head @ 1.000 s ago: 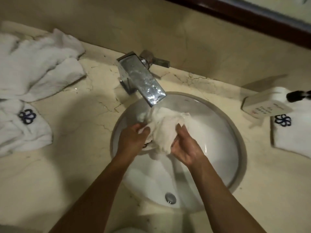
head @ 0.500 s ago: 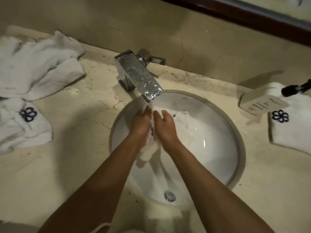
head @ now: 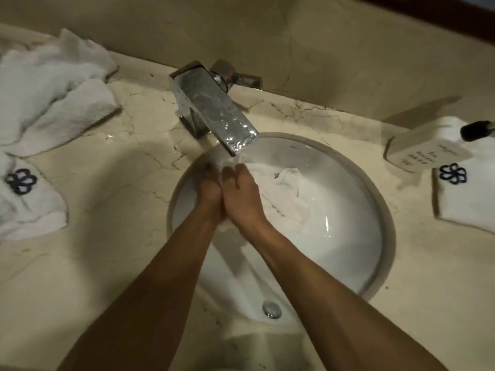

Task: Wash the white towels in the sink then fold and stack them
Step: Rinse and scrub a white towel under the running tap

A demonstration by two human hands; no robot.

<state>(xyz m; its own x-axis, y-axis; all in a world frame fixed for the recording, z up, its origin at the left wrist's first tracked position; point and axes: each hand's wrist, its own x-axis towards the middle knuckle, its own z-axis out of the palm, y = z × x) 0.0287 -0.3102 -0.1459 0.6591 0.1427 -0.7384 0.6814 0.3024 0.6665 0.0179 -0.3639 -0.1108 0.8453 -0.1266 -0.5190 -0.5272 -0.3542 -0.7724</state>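
A wet white towel [head: 288,187] lies bunched in the round white sink [head: 348,263], under the chrome faucet [head: 214,113]. My left hand [head: 210,191] and my right hand [head: 239,191] are pressed side by side below the spout, and both grip the towel's left part between them. The rest of the towel trails to the right inside the basin. A crumpled white towel [head: 53,89] lies on the counter at far left, another with a blue flower mark [head: 26,199] sits below it. A folded white towel [head: 466,199] with the same mark lies at right.
A white box with print [head: 420,151] sits on the right towel, with a dark-capped item [head: 476,129] behind it. The marble counter [head: 107,263] surrounds the sink. The drain [head: 272,309] shows at the basin's near side. A beige wall rises behind the faucet.
My hands came together from either side of the towel and moved up under the spout. The towel now spreads to the right in the basin.
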